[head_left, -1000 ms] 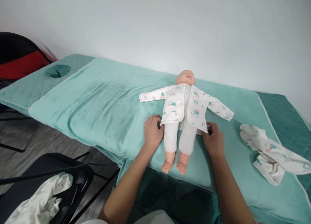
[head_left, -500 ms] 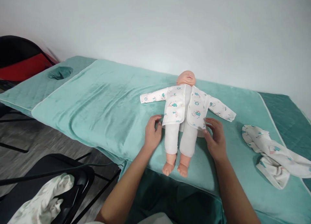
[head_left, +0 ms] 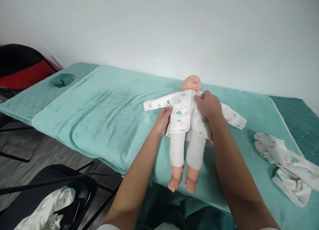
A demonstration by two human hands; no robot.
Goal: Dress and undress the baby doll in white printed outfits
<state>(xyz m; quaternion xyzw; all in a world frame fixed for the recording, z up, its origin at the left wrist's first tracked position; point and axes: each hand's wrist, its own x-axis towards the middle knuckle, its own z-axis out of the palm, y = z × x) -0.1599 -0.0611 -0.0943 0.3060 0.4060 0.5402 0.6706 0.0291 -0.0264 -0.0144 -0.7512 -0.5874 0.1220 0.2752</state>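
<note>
In the head view, the doll (head_left: 192, 103) is lying on its back on the green bed (head_left: 107, 105), head toward the wall (head_left: 149, 37). A jacket (head_left: 179, 116) is hanging unfastened over its chest, sleeves spreading sideways. The left hand (head_left: 163, 120) is touching the jacket's side below a sleeve, its grip loosely curled. The right hand (head_left: 210, 106) is reaching over the opposite front panel, its grip nearly closed at the edge near the neck. Whether either is pinching cloth, I cannot tell. A patterned garment (head_left: 279, 152) is lying beyond the right arm; a black chair (head_left: 53, 178) is carrying crumpled cloth (head_left: 47, 208)
</note>
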